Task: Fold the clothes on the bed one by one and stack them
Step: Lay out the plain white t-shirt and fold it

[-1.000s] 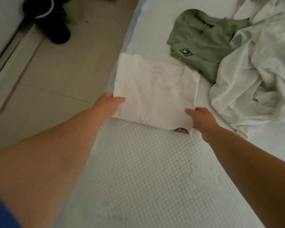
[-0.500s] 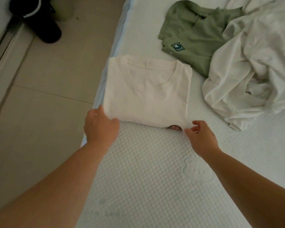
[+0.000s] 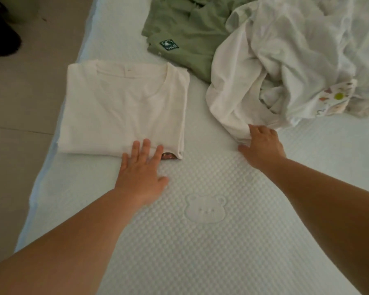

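A folded white t-shirt (image 3: pixel 124 107) lies flat near the bed's left edge, collar away from me. My left hand (image 3: pixel 142 170) rests flat with straight fingers, fingertips on the shirt's near edge. To the right lies a crumpled white garment (image 3: pixel 264 67). My right hand (image 3: pixel 262 145) grips its near corner, fingers curled into the cloth. A green shirt (image 3: pixel 185 33) with a dark chest patch lies behind, partly under the white garment.
The white textured mattress (image 3: pixel 211 241) with an embossed bear fills the near part of the view. A patterned cloth (image 3: pixel 334 99) peeks out at the right. Tiled floor (image 3: pixel 19 103) runs along the left, with a dark object (image 3: pixel 0 39) on it.
My right hand left the folded t-shirt's right corner and moved right to grasp the crumpled white garment. My left hand shifted from the shirt's left corner to its near edge and flattened.
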Demonstrator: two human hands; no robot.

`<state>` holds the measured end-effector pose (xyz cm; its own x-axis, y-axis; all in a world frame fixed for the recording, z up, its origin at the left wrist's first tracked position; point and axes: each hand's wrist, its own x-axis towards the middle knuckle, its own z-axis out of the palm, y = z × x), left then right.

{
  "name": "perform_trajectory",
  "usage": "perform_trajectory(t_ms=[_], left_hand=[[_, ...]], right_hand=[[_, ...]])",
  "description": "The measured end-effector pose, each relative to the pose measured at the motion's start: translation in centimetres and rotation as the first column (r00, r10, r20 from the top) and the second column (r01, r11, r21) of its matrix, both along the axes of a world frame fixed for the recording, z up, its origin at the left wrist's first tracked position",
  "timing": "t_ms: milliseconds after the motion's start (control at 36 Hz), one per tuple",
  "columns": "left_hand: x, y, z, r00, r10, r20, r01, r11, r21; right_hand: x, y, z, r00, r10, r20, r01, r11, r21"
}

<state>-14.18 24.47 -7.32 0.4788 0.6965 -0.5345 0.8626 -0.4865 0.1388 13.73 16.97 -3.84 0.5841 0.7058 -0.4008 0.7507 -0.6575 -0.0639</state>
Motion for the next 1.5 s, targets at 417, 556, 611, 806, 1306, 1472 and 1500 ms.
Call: perform_trajectory(t_ms=[417,556,611,806,1306,1472,1500], left_hand=[[2.9,-10.2,16.2,0.848,0.397,0.353,-0.157,0.822,-0.547],[2.3,-18.1,22.7,0.789,0.488,0.374,-0.140,0.735,-0.664],[2.4,-20.0,25.2,0.754,0.512,0.412,-0.104,0.712,-0.694],[2.2,-21.9,32.2,0.399,0.916,0.028,-0.067,0.060,-0.996],[-4.8,-24.7,47.8,0.659,0.445,0.606,0.070,0.766,-0.639],[-5.9,-25.9,51.8,0.589,0.477,0.652,0.142,0.733,-0.665],[-6.1,-26.0,52.3,0.566,0.509,0.648,0.131,0.721,-0.681]], right_hand=[[-10.5,-13.8,12.2,0.654,-0.269,-0.707,0.571,0.789,0.228],[-12.0,-18.7,20.8,0.419,-0.189,-0.888,0.704,0.685,0.186],[-12.5,-20.7,24.1,0.379,-0.136,-0.915,0.677,0.715,0.175],[-15.2,-27.4,30.9,0.680,0.160,-0.715,0.189,0.905,0.382],[-19.4,-29.7,35.2,0.853,-0.122,-0.508,0.335,0.874,0.352],[-21.0,-28.6,35.5,0.920,0.026,-0.391,0.063,0.975,0.214],[-21.3,-29.2,35.5,0.900,0.027,-0.435,0.063,0.980,0.191]])
